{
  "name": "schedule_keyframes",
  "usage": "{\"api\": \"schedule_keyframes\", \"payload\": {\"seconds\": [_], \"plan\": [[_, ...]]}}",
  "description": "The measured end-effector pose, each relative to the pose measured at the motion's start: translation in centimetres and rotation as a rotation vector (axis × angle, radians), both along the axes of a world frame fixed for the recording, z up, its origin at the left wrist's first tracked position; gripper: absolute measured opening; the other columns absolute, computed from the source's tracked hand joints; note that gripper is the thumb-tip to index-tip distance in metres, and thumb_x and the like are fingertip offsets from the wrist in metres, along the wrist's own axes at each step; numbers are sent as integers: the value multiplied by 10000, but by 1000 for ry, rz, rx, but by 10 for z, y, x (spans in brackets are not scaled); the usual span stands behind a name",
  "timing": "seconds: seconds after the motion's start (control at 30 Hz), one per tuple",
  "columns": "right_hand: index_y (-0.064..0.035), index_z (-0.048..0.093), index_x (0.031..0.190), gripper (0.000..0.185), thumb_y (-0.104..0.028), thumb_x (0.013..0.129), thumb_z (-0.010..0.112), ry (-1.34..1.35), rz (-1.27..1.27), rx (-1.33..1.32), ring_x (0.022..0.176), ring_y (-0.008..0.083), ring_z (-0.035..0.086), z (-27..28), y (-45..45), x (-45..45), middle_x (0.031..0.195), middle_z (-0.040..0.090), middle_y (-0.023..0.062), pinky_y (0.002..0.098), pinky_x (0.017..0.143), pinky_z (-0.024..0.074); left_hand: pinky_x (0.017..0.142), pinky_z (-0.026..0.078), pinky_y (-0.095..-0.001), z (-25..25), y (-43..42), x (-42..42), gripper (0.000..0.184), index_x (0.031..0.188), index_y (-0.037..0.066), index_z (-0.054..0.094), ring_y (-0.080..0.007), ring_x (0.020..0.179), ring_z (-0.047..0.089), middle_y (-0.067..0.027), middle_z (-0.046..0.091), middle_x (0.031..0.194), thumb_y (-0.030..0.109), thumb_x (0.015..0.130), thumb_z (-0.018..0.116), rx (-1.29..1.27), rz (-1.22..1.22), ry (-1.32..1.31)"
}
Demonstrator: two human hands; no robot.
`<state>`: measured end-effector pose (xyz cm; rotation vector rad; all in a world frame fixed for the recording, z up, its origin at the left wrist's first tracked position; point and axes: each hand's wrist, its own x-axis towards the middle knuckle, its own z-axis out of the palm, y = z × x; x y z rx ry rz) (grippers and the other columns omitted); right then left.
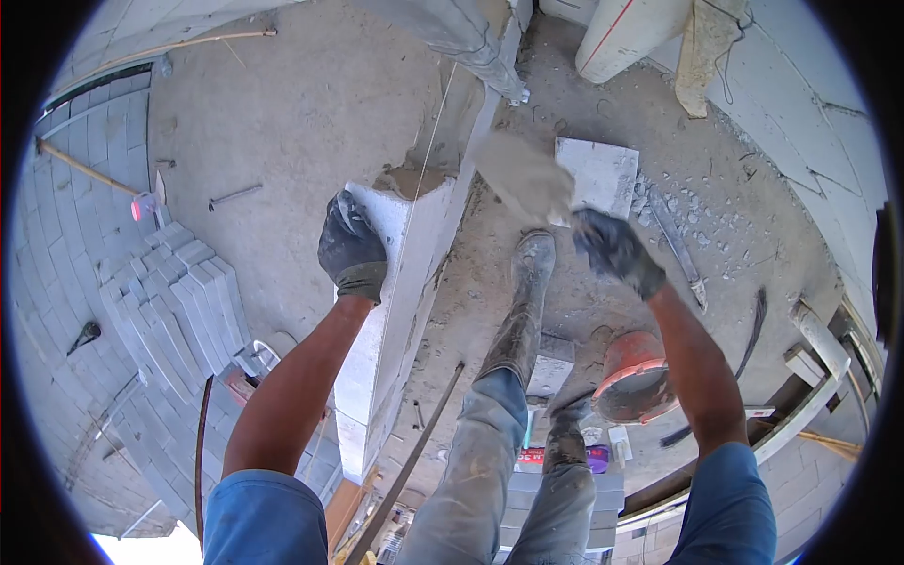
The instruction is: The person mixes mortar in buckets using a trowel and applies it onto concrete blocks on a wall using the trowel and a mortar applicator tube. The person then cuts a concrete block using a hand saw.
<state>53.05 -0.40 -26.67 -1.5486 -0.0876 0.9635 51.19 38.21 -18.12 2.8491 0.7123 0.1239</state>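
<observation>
My left hand, in a dark glove, rests against the left side of a white block on top of the low wall; its fingers are bent at the block's edge, with something pale and small at the fingertips. My right hand, gloved too, is closed round the handle end of a trowel, whose blade is blurred and reaches left toward the wall. Wet mortar lies at the far end of the block. A thin string runs along the wall above it.
An orange bucket stands right of my boots. Beyond the trowel a white block lies among rubble, with a long tool beside it. Stacked grey blocks are at the left. A metal bar leans near my legs.
</observation>
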Motion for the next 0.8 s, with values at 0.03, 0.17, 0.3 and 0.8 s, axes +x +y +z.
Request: {"api": "schedule_keyframes", "payload": {"seconds": [0.03,0.17,0.3,0.8], "plan": [[-89,587,1172,273,-230,943,633,-345,68,-110,679,289,666,-3,10,17,819,690,99,387,587,513,862,506,-486,-6,6,-4,441,1190,63,638,-428,1020,632,-215,665,1130,395,1013,407,15,-1,-3],[-116,603,1202,356,-288,898,667,-876,178,-392,964,326,676,-4,42,56,1029,701,126,426,814,541,854,503,-497,4,-1,1,427,1195,65,631,-433,1013,631,-217,665,1125,374,1014,399,-8,23,67],[-141,615,1241,382,-290,891,655,-1028,209,-526,1084,290,654,-27,48,42,1129,688,127,412,892,535,852,502,-504,2,0,1,423,1203,62,626,-432,1011,632,-214,666,1126,361,1014,393,-11,30,75],[-86,610,1224,413,-165,822,662,-940,54,-394,785,287,638,34,37,-46,972,634,79,411,697,535,890,501,-482,-4,6,-1,446,1222,52,620,-420,1045,630,-209,659,1168,383,1009,412,36,3,-3]]}}
